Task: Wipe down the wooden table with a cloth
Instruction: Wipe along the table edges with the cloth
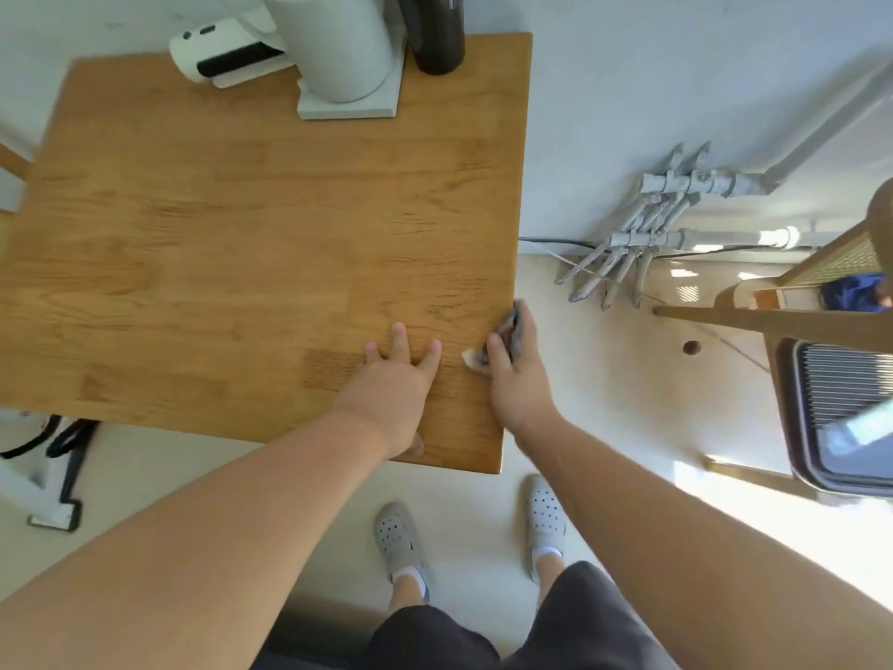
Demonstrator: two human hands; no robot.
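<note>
The table [217, 244] fills most of the view: a rectangular top of jointed wood strips, warm honey-brown, smooth with a light sheen and dark grain streaks toward its right side. At its far edge stand a tall white appliance [333, 45] on a flat grey base [348, 108], a dark glossy cylinder [435, 31] just beside it, and a rounded white device [222, 55] with a black panel. They are bunched at the back, which probably leaves the broad middle free for wiping. The left hand [391, 379] lies flat on the wood near the near right corner, fingers straight and spread and gripping nothing; this looks like a brace for the body while leaning over. The right hand [519, 374] sits at the table's right edge with its fingers curled round the cloth [515, 331] and presses it against the wood there. The cloth is small, soft and crumpled, grey with a pale corner poking out by the thumb. Bunching it this way likely gives a firm pad for running along the edge.
</note>
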